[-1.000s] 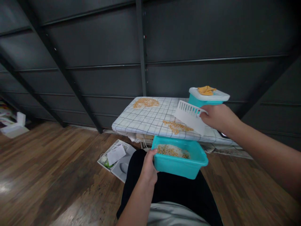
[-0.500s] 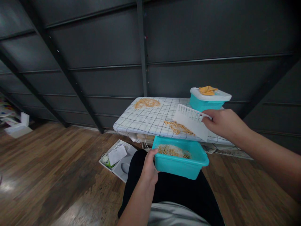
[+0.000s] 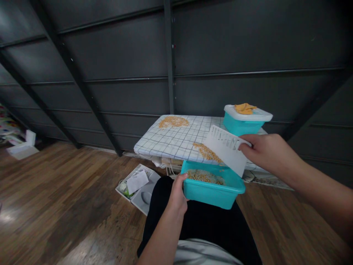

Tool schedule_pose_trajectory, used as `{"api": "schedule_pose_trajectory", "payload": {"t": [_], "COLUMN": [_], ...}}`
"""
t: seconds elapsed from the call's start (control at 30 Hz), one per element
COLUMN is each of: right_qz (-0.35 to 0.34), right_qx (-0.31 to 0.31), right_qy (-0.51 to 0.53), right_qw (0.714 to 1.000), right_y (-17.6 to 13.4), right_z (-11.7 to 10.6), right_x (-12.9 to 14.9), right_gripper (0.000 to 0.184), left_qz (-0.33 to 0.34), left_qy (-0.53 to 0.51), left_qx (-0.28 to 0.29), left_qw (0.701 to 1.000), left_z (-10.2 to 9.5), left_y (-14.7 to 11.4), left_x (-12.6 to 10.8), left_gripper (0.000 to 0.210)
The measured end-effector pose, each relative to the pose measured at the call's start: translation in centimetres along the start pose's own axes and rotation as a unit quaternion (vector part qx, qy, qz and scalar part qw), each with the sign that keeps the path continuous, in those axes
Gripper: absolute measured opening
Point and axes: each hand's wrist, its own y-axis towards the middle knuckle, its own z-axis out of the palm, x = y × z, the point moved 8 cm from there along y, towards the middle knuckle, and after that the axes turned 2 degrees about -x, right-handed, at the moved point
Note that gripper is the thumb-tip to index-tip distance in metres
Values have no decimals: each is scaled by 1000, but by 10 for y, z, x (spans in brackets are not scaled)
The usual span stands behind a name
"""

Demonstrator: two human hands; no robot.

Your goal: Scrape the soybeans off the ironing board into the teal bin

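My left hand (image 3: pixel 178 195) grips the left end of a turquoise plastic tub (image 3: pixel 212 195), which is held over my lap against the table's front edge. Inside the tub lies a mix of yellow kernels or beans and white grains (image 3: pixel 205 176). My right hand (image 3: pixel 264 147) pinches the top right corner of a white slotted plastic panel (image 3: pixel 226 149), tilted with its lower edge at the table edge above the tub. Beside the panel is a smaller pile of the yellow pieces and white grains (image 3: pixel 206 152); a few pieces are dropping towards the tub.
The table has a checked cloth (image 3: pixel 165 141). Another pile of yellow pieces (image 3: pixel 173 122) lies at its back left. A lidded turquoise tub (image 3: pixel 242 125) with a yellow cloth (image 3: pixel 245 108) on top stands back right. An open white box (image 3: pixel 140 187) sits on the wooden floor (image 3: pixel 82 191).
The white panel has moved slightly down and towards the table edge. The near pile is smaller at its front right, with some pieces falling over the edge. The left hand still holds the tub.
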Motion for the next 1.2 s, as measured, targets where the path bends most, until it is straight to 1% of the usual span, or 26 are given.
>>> {"api": "schedule_pose_trajectory", "payload": {"t": [0.13,0.23,0.37,0.53,0.73,0.83,0.97,1.2], "right_qz": [8,1,-36,-97,-136,-159,-175,-205], "right_qx": [-37,-40,-48,-74,-89,-78,-70,-75], "right_qy": [-26,-27,19,78,84,86,93,109], "right_qw": [999,999,998,989,983,980,978,970], "right_y": [-2,5,23,45,74,84,83,59], "right_z": [-10,-7,10,30,50,61,68,65], "right_x": [-4,-6,-4,12,29,31,27,14], "right_gripper": [36,39,44,41,41,42,42,49], "left_qz": [-2,-1,1,4,2,1,1,6], "left_qy": [-2,-9,-11,-13,-11,-6,-7,-10], "left_qx": [4,-2,-17,-4,-3,-12,-17,-10], "left_qw": [1000,1000,1000,1000,1000,1000,1000,1000], "left_z": [0,0,-4,-7,-9,-10,-11,-7], "left_y": [-1,-1,0,3,2,1,2,0], "left_x": [-1,-2,-1,3,5,5,3,0], "left_gripper": [59,57,55,55,55,55,55,57]}}
